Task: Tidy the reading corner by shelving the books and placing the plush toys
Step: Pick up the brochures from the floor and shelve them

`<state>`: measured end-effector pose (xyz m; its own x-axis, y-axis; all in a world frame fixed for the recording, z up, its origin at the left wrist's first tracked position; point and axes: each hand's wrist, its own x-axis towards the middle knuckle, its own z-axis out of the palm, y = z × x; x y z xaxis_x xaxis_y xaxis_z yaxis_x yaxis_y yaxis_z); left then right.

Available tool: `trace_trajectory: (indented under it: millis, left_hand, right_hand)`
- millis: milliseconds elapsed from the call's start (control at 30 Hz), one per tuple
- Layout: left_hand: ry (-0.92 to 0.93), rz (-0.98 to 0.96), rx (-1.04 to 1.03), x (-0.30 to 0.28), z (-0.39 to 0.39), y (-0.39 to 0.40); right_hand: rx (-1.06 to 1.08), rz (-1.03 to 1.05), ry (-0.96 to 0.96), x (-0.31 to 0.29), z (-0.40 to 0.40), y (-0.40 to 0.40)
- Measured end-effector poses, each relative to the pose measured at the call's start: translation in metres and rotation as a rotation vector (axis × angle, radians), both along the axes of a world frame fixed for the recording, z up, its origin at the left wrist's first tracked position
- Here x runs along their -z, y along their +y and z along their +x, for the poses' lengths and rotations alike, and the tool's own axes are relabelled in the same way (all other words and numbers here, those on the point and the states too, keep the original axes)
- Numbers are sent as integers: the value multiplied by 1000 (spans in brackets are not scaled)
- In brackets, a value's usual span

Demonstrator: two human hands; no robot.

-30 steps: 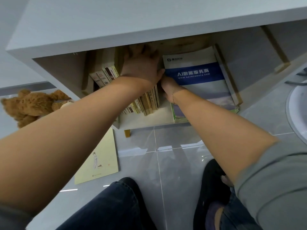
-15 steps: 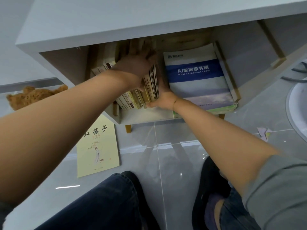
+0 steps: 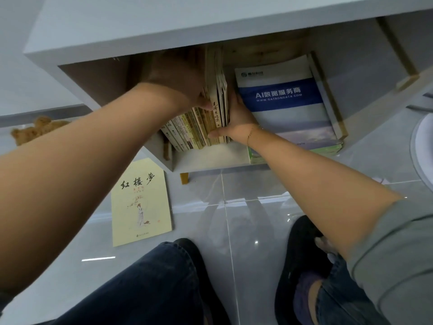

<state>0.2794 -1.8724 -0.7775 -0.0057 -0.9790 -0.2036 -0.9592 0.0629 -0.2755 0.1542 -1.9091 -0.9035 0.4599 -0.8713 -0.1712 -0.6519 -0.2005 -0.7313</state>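
Both hands — left hand, right hand — seemingly squeeze the upright books.

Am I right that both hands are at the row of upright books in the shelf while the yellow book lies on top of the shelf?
Not quite: the head view shows the yellow book lying on the floor in front of the shelf. Both the left hand and right hand are indeed at the upright books.
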Motion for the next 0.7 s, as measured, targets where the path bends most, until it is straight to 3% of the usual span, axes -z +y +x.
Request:
trace_trajectory:
  millis: [200, 367, 600, 700]
  left_hand:
    - [-99, 35, 44, -5, -1, 5]
    - [-63, -43, 90, -2, 4, 6]
    - [-97, 90, 58, -13, 1, 7]
    - [-97, 30, 82, -9, 4, 9]
  right_hand:
    - [-33, 32, 29, -1, -2, 4]
    - [-1, 204, -118, -9, -14, 6]
    - [23, 107, 4, -17, -14, 5]
    - [46, 69, 24, -19, -11, 7]
